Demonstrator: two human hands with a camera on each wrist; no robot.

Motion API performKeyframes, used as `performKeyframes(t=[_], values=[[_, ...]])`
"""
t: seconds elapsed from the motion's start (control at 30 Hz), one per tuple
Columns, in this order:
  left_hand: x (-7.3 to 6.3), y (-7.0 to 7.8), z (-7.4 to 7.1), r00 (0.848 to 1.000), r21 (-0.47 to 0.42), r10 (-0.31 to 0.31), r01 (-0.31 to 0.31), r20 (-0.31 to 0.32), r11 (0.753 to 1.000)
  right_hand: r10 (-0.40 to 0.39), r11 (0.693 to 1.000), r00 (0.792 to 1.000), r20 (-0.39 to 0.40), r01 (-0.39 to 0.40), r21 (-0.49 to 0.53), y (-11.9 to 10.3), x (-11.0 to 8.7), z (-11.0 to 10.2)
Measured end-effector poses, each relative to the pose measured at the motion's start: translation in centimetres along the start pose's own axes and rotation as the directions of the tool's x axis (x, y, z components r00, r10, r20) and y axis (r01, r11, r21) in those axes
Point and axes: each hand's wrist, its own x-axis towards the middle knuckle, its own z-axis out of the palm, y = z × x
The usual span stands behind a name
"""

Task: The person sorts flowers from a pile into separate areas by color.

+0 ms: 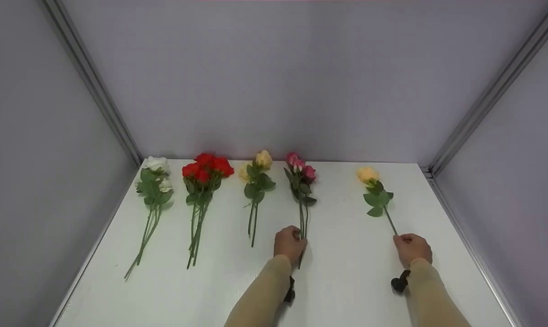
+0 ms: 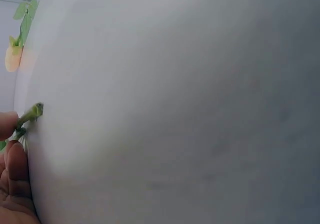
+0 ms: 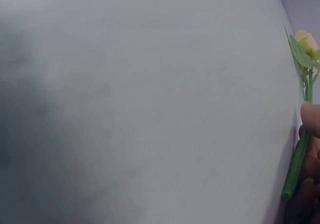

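Note:
Deep pink roses (image 1: 296,163) lie in a small bunch right of the middle, blooms toward the back wall. My left hand (image 1: 290,245) pinches their stems low down; in the left wrist view the cut stem end (image 2: 33,112) pokes out past the thumb. Farther right, my right hand (image 1: 412,250) holds a single peach-yellow rose (image 1: 368,174) by its stem. The right wrist view shows that green stem (image 3: 295,171) between thumb and fingers, its bloom at the upper edge of the frame. Whether that rose touches the table, I cannot tell.
On the white table (image 1: 342,281), left of my hands, lie white roses (image 1: 157,164), red roses (image 1: 204,165) and pale yellow roses (image 1: 263,160), stems toward me. Grey walls (image 1: 310,81) enclose the back and both sides.

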Motion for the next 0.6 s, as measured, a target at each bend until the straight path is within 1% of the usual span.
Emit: performKeyframes(t=[0.13,0.23,0.3,0.4,0.5,0.6], values=[[0.0,0.1,-0.1,1.0,-0.036,-0.016,0.016,0.017,0.999,-0.001,1.0,1.0,0.004,0.001,0.012,0.2,-0.1,0.0],[0.1,0.1,-0.3,0.998,-0.058,-0.037,0.039,0.042,0.998,0.003,0.999,1.0,0.006,-0.003,0.036,0.1,-0.4,0.0],[0.2,0.1,-0.5,0.997,-0.067,-0.05,0.054,0.057,0.996,0.006,0.998,1.0,0.007,-0.007,0.059,-0.2,-0.7,0.1],[0.2,0.4,-1.0,0.993,-0.08,-0.084,0.091,0.081,0.993,-0.012,0.996,1.0,0.001,0.012,0.089,-1.0,-1.0,0.3],[0.1,1.1,-1.7,0.99,-0.093,-0.105,0.114,0.099,0.989,-0.039,0.995,0.999,-0.018,0.041,0.093,-2.1,-1.0,0.5],[0.0,2.3,-2.5,0.99,-0.09,-0.103,0.112,0.1,0.99,-0.064,0.992,0.997,-0.036,0.068,0.11,-3.2,-1.0,0.5]])
